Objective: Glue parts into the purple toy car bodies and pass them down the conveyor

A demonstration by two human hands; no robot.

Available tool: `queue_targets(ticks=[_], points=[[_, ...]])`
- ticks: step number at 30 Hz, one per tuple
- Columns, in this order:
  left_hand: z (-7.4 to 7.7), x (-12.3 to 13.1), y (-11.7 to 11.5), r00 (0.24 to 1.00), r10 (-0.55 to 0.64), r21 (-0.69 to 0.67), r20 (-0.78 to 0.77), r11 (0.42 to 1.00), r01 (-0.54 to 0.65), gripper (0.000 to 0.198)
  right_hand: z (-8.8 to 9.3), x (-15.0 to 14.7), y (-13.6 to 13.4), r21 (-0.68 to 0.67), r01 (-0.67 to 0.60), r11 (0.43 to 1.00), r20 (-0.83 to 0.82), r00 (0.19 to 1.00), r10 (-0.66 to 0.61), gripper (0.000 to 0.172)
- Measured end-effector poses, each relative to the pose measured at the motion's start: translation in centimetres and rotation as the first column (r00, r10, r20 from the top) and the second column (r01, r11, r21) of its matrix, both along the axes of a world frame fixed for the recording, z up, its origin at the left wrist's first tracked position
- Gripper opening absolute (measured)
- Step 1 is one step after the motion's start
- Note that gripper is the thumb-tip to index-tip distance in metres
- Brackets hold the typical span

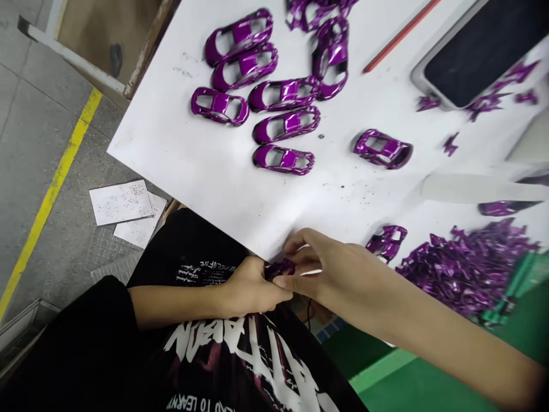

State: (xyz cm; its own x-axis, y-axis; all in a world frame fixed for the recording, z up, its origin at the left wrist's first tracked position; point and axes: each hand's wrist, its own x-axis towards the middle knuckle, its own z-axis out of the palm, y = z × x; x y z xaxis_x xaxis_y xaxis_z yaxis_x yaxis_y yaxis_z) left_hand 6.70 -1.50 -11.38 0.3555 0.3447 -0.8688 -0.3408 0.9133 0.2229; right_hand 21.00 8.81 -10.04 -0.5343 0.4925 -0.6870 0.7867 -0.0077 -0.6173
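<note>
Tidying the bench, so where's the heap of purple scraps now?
In the head view, the heap of purple scraps sits lower right on the white sheet, right of the right hand, beside a lone purple car-body shell.

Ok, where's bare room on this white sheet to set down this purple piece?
Bare white sheet lies between your left hand and right hand, holding a small purple shell, and the glossy purple car shells; another patch lies right of them, before the dark pad. Crowded: the purple scrap pile, lower right.

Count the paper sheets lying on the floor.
2: the upper sheet partly overlaps the lower sheet, both on the floor left of the white board; others may be hidden beneath.
</note>
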Motion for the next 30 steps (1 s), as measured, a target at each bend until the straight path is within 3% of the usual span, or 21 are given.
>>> queue_targets(ticks=[2, 5, 7, 9, 10, 12, 14, 15, 18, 20, 23, 26, 30], points=[[0.1, -1.3, -0.5, 0.989, -0.144, 0.176, -0.021, 0.974, 0.146, 0.016, 1.0, 0.0, -0.9, -0.01, 0.036, 0.999, -0.061, 0.997, -0.037, 0.02], [1.5, -4.0, -1.1, 0.92, -0.322, 0.431, -0.223, 0.814, 0.39, 0.018, 3.2, -0.1, -3.0, -0.05, 0.16, 0.986, -0.098, 0.982, -0.164, 0.025], [3.0, -5.4, -1.0, 0.861, -0.268, 0.557, -0.432, 0.672, 0.489, 0.034, 4.7, -0.5, -4.6, 0.012, 0.306, 0.952, -0.094, 0.948, -0.303, 0.032], [4.4, -6.0, -0.2, 0.853, -0.211, 0.628, -0.478, 0.597, 0.499, 0.05, 5.8, -1.2, -5.9, 0.165, 0.452, 0.877, -0.12, 0.891, -0.437, 0.034], [5.0, -6.0, 0.4, 0.88, -0.204, 0.651, -0.429, 0.606, 0.458, 0.056, 6.0, -1.5, -6.4, 0.248, 0.518, 0.819, -0.165, 0.855, -0.491, 0.032], [5.8, -5.4, 1.7, 0.949, -0.193, 0.653, -0.251, 0.69, 0.312, 0.059, 5.9, -2.0, -7.1, 0.359, 0.642, 0.678, -0.301, 0.767, -0.567, 0.028], [6.2, -4.5, 2.9, 0.988, -0.136, 0.607, -0.068, 0.78, 0.149, 0.058, 4.9, -2.0, -7.4, 0.323, 0.755, 0.57, -0.446, 0.653, -0.612, 0.026], [6.3, -4.0, 3.3, 0.996, -0.093, 0.586, -0.012, 0.806, 0.082, 0.059, 4.3, -1.8, -7.4, 0.242, 0.802, 0.546, -0.512, 0.583, -0.63, 0.029], [6.0, -2.6, 4.0, 1.0, -0.013, 0.587, 0.014, 0.809, 0.002, 0.067, 2.8, -0.9, -7.4, -0.092, 0.827, 0.555, -0.624, 0.386, -0.679, 0.039], [5.6, -1.9, 4.1, 1.0, 0.011, 0.627, -0.012, 0.779, -0.001, 0.069, 2.3, -0.3, -7.3, -0.243, 0.787, 0.567, -0.626, 0.319, -0.711, 0.041], [5.2, -1.1, 4.1, 0.999, 0.03, 0.677, -0.034, 0.736, 0.001, 0.066, 2.4, 0.1, -7.0, -0.391, 0.726, 0.565, -0.6, 0.264, -0.755, 0.043], [5.0, -0.3, 4.2, 0.996, 0.038, 0.707, -0.081, 0.706, 0.031, 0.062, 2.8, 0.2, -6.2, -0.489, 0.69, 0.534, -0.593, 0.186, -0.783, 0.035], [4.8, 0.3, 5.2, 0.998, 0.019, 0.686, -0.053, 0.728, 0.023, 0.065, 3.1, 0.6, -5.1, -0.545, 0.667, 0.507, -0.544, 0.179, -0.82, 0.031]])
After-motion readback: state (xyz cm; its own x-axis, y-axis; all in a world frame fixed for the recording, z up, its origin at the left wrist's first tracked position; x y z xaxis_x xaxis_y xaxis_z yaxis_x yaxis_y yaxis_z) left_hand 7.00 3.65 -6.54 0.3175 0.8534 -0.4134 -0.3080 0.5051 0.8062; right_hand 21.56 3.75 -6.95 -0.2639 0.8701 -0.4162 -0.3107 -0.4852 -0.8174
